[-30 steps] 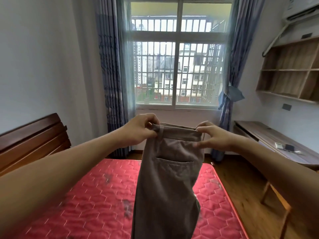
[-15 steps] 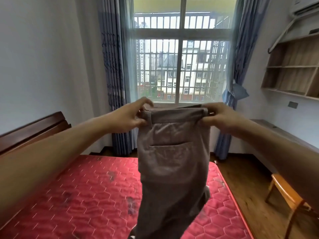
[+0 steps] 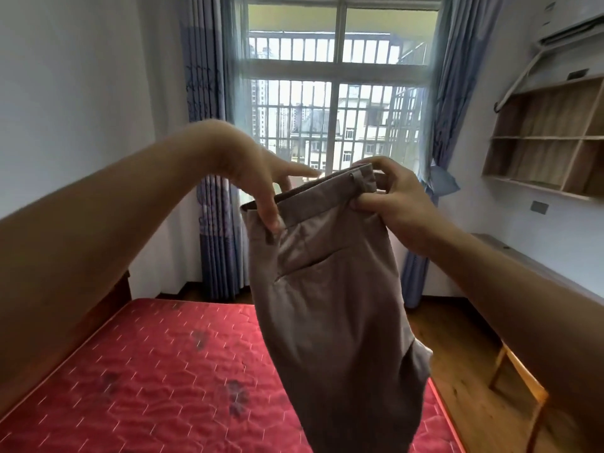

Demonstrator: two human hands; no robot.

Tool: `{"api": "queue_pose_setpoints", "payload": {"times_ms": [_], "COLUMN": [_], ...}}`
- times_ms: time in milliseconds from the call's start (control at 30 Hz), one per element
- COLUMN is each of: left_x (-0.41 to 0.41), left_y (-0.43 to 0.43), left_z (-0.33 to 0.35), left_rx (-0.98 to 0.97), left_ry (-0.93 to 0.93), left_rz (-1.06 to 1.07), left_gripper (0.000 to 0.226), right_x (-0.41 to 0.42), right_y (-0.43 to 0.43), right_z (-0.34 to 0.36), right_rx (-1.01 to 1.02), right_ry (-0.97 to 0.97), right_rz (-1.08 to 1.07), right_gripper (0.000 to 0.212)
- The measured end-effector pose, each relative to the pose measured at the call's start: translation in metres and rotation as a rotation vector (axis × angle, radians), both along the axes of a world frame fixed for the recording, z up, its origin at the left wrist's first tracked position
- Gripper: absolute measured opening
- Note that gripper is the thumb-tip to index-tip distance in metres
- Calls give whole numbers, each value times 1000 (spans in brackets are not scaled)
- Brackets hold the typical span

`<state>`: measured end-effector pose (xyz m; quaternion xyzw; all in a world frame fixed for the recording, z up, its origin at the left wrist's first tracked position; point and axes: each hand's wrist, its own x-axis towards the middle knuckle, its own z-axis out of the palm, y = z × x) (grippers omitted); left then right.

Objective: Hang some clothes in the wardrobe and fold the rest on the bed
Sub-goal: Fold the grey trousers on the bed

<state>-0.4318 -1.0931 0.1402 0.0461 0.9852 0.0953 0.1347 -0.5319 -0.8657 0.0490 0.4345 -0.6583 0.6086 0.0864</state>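
I hold a pair of grey-brown trousers (image 3: pixel 336 308) up in the air over the bed, back pocket facing me, legs hanging down out of view. My left hand (image 3: pixel 258 181) pinches the left end of the waistband with thumb and finger, its other fingers stretched out. My right hand (image 3: pixel 389 194) grips the right end of the waistband, held higher, so the waistband tilts. The bed (image 3: pixel 147 380) with its red quilted mattress lies below and to the left.
A dark wooden headboard (image 3: pixel 117 292) runs along the left wall. Ahead is a barred window (image 3: pixel 336 103) with blue curtains. On the right are a wall shelf (image 3: pixel 549 138), a long wooden desk (image 3: pixel 523 259) and an orange stool (image 3: pixel 523 374) on the wood floor.
The trousers have shifted right and tilted, right end of the waistband higher. My left hand has changed its hold to a fingertip pinch with fingers spread. The view has lifted.
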Motion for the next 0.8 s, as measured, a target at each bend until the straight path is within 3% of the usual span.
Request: {"api": "queue_pose_setpoints", "payload": {"times_ms": [167, 267, 333, 367, 467, 533, 633, 733, 800], "left_x": [-8, -12, -19, -25, -44, -51, -53, -51, -48], "left_y": [-6, -3, 18, 31, 54, 51, 43, 33, 23], "left_z": [2, 13, 7, -3, -25, -25, -21, -12, -5], "left_rx": [-247, -76, 58, 84, 147, 199, 206, 181, 191], "left_ry": [107, 77, 191, 272, 449, 489, 534, 588, 617], "left_rz": [73, 60, -48, -98, -206, -211, -194, -146, -98], "left_gripper": [64, 79, 96, 92, 42, 28, 27, 26, 23], "right_x": [-9, -12, -11, -9, -11, -18, -25, -29, -30], "right_y": [19, 23, 20, 18, 16, 22, 33, 46, 54], "right_z": [-5, -6, -6, -5, -2, -12, -64, -147, -189], "right_rx": [-42, -62, -79, -86, -122, -104, 127, 448, 557], "right_ry": [-11, -25, -48, -49, -37, -82, -205, -140, -126], "right_rz": [-52, -47, -15, -6, 9, 38, 16, -145, -211], "right_gripper": [41, 39, 38, 38, 34, 34, 45, 48, 43]}}
